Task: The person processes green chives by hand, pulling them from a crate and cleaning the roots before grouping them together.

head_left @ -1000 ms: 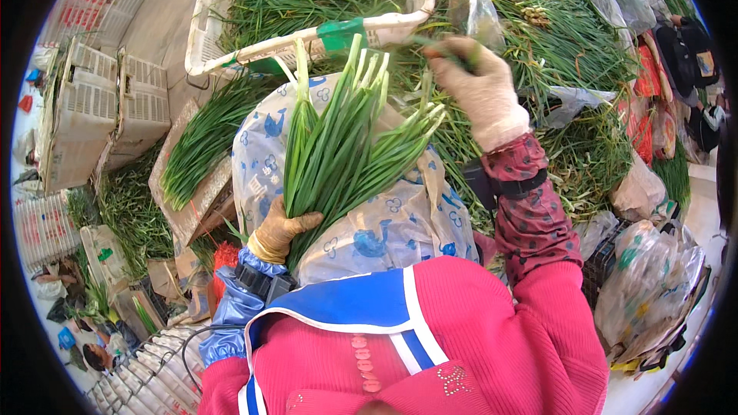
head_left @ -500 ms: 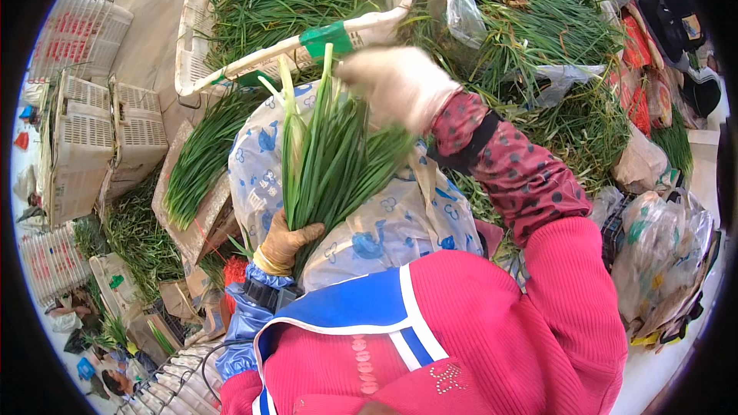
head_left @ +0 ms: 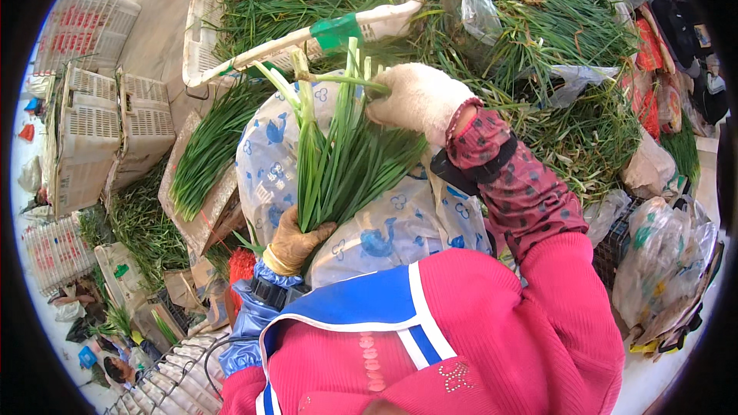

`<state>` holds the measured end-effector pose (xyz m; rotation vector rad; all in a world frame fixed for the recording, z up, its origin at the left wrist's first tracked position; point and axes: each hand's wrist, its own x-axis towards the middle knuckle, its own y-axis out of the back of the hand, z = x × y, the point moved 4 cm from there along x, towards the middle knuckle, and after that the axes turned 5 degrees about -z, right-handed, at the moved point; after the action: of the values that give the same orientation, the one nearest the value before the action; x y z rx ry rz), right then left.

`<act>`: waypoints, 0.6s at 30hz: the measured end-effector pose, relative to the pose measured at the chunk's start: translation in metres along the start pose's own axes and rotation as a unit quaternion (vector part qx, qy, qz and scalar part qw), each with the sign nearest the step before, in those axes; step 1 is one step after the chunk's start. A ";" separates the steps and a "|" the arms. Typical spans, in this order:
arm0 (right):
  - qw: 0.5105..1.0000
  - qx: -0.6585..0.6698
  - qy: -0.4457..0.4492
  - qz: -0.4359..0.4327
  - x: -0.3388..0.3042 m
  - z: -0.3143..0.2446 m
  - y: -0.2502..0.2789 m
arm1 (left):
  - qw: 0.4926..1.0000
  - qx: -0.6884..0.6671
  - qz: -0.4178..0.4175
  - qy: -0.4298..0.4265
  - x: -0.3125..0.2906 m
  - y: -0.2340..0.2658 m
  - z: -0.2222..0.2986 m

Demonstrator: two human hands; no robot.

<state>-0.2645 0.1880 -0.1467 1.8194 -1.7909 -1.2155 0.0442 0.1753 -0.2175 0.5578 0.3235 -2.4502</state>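
Lower left of centre, my left hand (head_left: 299,240), in a tan glove, grips the bottom of a bunch of green chives (head_left: 330,184). Its pale stem ends point up and away from me, and dark leaves fan to the right. My right hand (head_left: 419,101), in a white fabric glove, is closed at the upper right of the bunch. From its fingertips a single green stalk (head_left: 338,78) sticks out leftward, crossing the upright stems. Beneath the bunch, a whitish plastic sheet with blue prints (head_left: 377,242) covers my lap.
A white crate (head_left: 307,48) full of chives stands ahead. Loose greens (head_left: 546,23) heap on plastic at the far right. A chive bundle (head_left: 211,157) lies on a board at left, near stacked white crates (head_left: 88,138). Clear plastic bags (head_left: 661,253) sit at right.
My right hand, blurred before, has moved slightly down and now shows a stalk pinched across the stems. My left hand keeps its grip on the bunch. The whole view has shifted slightly.
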 end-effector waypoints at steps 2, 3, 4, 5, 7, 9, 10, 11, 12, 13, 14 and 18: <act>0.985 0.161 -0.054 -0.028 0.003 0.007 -0.007 | 0.999 0.033 0.011 0.008 -0.001 0.000 0.003; 0.993 0.098 -0.066 0.015 -0.002 0.001 -0.002 | 1.000 0.006 0.019 0.014 -0.002 -0.003 0.003; 0.993 0.096 -0.071 0.013 -0.001 0.007 -0.003 | 1.000 0.001 0.011 0.009 -0.001 0.000 0.000; 0.994 0.050 -0.054 0.080 0.003 0.016 0.003 | 0.999 -0.042 0.009 0.021 0.000 -0.002 0.000; 0.979 0.035 -0.067 0.187 0.004 0.037 0.023 | 0.995 -0.092 0.008 0.040 0.000 -0.003 0.002; 0.951 0.053 -0.120 0.278 -0.001 0.080 0.046 | 0.994 -0.105 0.003 0.039 0.001 -0.003 0.002; 0.932 0.042 -0.145 0.330 -0.007 0.107 0.055 | 0.993 -0.116 0.003 0.035 0.002 -0.002 0.003; 0.930 0.047 -0.217 0.294 -0.017 0.124 0.062 | 0.991 -0.127 0.007 0.047 0.002 -0.001 0.002; 0.923 0.053 -0.283 0.255 -0.025 0.137 0.067 | 0.990 -0.130 0.011 0.048 0.000 0.000 0.001; 0.936 0.029 -0.309 0.167 -0.031 0.145 0.066 | 0.990 -0.131 0.017 0.050 0.000 0.000 0.002; 0.940 0.005 -0.333 0.078 -0.038 0.150 0.062 | 0.990 -0.132 0.022 0.053 0.001 0.001 0.002; 0.967 0.191 -0.162 0.041 -0.033 0.134 0.018 | 0.992 -0.118 0.015 0.050 -0.001 -0.001 0.006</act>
<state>-0.3706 0.2605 -0.2016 1.7892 -2.4018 -1.2621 0.0424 0.1746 -0.2112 0.5786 0.6337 -2.3175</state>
